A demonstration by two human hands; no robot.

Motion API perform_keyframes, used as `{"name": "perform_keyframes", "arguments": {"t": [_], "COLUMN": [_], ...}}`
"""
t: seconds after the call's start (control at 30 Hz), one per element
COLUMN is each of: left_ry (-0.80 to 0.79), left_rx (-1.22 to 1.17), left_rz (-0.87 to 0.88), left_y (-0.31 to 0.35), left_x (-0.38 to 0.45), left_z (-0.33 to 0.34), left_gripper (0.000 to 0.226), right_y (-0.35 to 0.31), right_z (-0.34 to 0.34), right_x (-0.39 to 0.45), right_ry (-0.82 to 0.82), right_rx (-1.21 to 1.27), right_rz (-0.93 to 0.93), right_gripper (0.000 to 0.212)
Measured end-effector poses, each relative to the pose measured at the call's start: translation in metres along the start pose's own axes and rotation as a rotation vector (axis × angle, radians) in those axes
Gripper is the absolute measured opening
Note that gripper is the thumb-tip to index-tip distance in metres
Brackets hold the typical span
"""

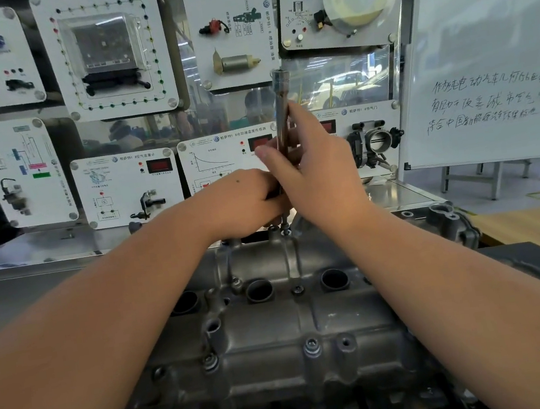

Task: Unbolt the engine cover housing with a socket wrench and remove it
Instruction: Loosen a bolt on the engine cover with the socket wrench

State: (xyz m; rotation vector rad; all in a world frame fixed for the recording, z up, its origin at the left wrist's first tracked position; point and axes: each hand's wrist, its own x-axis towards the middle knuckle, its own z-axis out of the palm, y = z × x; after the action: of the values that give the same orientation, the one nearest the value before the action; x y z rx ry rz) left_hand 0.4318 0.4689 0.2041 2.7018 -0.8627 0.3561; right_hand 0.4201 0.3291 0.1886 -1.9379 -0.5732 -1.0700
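A grey cast-metal engine cover housing [278,333] fills the lower middle of the head view, with bolts along its near edge and round plug holes across its middle. A long socket wrench [280,100] stands nearly upright over a bolt [285,229] at the cover's far edge. My right hand [312,171] grips the wrench's shaft. My left hand [244,204] curls round the wrench's lower end just above the bolt, hiding the socket tip.
Behind the engine stands a display wall of white training panels [111,53] with sensors and parts. A whiteboard [490,65] with handwriting stands at the right. A wooden tabletop [539,224] lies to the right of the engine, a metal shelf [44,247] behind it.
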Motion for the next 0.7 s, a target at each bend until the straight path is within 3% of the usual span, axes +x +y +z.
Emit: {"name": "perform_keyframes", "arguments": {"t": [0.2, 0.33, 0.43, 0.6, 0.7], "left_ry": [0.043, -0.008, 0.04, 0.097, 0.102], "left_rx": [-0.024, -0.062, -0.046, -0.008, -0.052], "left_rz": [-0.007, 0.012, 0.034, 0.004, 0.009], "left_y": [-0.0028, -0.0033, -0.0016, -0.0028, -0.0032], "left_x": [0.0011, 0.0001, 0.0002, 0.0022, 0.0014], "left_z": [0.0017, 0.0011, 0.0018, 0.0011, 0.002], "left_gripper": [0.029, 0.019, 0.029, 0.03, 0.029], "right_y": [0.0003, 0.0021, 0.0022, 0.0011, 0.0004], "right_z": [0.0, 0.0003, 0.0011, 0.0003, 0.0002], "right_x": [-0.0001, -0.0008, -0.0016, -0.0005, -0.001], "right_ry": [-0.087, -0.101, -0.069, -0.022, -0.096], "right_rx": [-0.047, -0.041, -0.024, -0.073, -0.074], "right_rz": [-0.023, 0.012, -0.005, -0.062, -0.025], "right_gripper": [0.041, 0.056, 0.061, 0.029, 0.038]}}
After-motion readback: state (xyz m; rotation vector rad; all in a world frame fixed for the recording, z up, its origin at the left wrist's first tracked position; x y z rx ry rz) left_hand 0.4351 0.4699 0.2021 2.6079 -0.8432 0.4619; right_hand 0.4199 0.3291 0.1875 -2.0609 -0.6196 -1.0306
